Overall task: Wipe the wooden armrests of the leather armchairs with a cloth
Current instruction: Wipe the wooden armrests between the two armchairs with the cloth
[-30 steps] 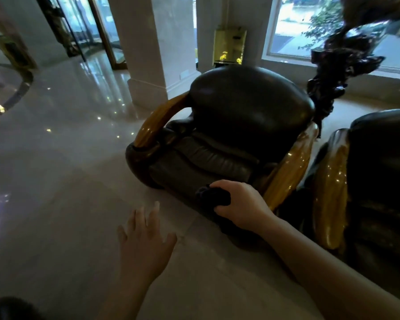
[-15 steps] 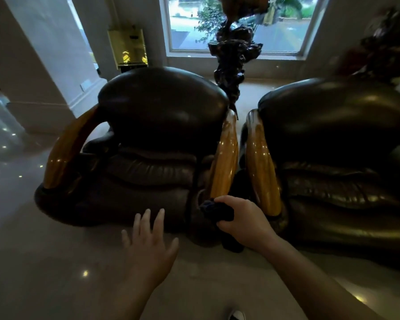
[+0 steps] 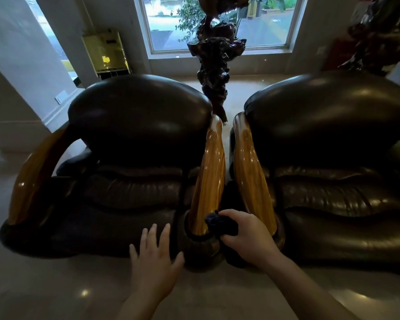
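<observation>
Two dark leather armchairs stand side by side: the left armchair and the right armchair. Their glossy wooden armrests nearly meet in the middle: the left chair's right armrest and the right chair's left armrest. The left chair's far armrest curves at the far left. My right hand grips a bunched dark cloth against the lower front end of the left chair's right armrest. My left hand hovers with fingers spread in front of the left chair's seat, holding nothing.
A dark gnarled wooden sculpture stands behind the gap between the chairs, before a window. A yellow-lit cabinet sits by the wall at the back left. Polished marble floor lies in front.
The view has swung right and closer, bringing both chairs into frame. My right hand with the cloth stays at the front end of the middle armrest; my left hand stays spread.
</observation>
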Available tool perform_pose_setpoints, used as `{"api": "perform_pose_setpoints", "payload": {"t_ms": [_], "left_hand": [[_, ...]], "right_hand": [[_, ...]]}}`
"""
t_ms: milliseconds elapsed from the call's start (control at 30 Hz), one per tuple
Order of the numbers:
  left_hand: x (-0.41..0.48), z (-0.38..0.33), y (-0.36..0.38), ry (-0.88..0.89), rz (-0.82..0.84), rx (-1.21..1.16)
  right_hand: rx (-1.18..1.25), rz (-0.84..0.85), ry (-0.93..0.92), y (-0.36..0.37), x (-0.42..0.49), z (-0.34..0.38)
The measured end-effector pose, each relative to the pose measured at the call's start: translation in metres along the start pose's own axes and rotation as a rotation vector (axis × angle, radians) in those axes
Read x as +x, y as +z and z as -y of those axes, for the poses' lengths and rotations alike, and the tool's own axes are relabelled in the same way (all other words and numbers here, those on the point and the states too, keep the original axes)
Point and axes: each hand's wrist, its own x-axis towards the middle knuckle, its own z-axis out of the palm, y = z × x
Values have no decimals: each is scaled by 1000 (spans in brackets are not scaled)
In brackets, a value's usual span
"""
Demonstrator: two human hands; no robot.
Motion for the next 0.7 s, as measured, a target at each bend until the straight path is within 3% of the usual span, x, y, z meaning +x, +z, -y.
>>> {"api": "perform_pose_setpoints", "payload": {"t_ms": [367,700], "left_hand": [[84,-6,14,76,164,-14],[201,32,50,289,304,-19]], "right_hand": [[-15,-8,101,6,56,-29],[21,-27,376,63,123,-24]]}}
